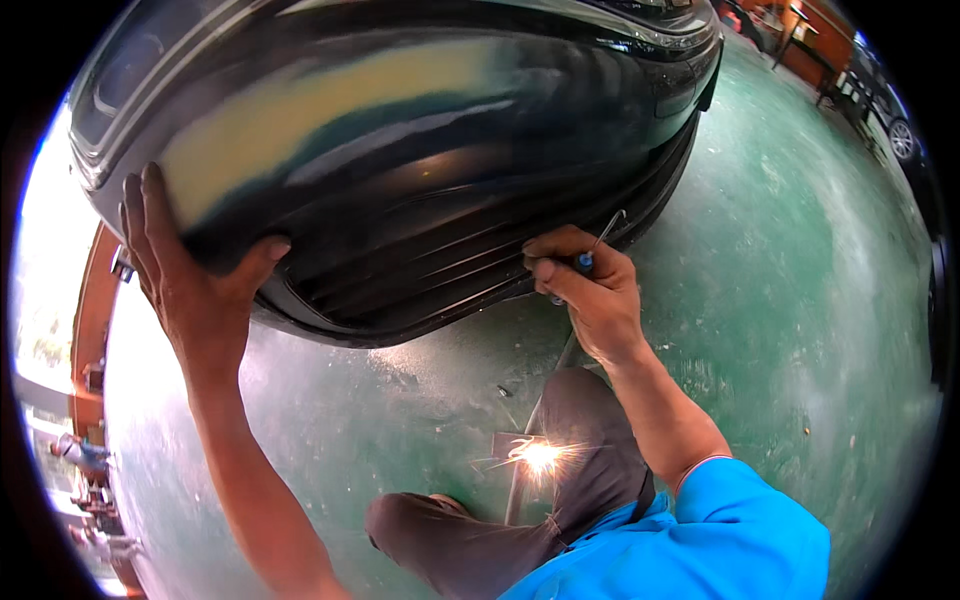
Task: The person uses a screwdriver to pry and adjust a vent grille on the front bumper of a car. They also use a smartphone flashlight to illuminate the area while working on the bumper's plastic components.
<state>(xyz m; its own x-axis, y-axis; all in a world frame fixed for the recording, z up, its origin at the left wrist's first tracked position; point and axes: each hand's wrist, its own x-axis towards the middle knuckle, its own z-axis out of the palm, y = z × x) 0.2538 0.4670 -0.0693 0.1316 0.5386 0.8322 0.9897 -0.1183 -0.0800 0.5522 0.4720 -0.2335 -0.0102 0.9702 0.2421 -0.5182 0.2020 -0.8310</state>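
A dark car bumper (380, 200) with a yellowish, sanded-looking patch (300, 120) fills the upper middle. My left hand (195, 285) has its fingers spread against the bumper's left end, thumb apart. At the grille's lower right edge, my right hand (595, 290) is closed around a thin hooked pick (607, 230) with a blue collar. The pick's bent tip points up beside the lower lip of the bumper; part of its handle is hidden in my fingers.
Near my bent knee (590, 430) glows a bright light (541, 457) with orange spark-like rays; its source is unclear. A grey pole (516, 495) runs beside it across the green floor (800, 300). Another car (900, 135) stands far right; people (85, 455) are far left.
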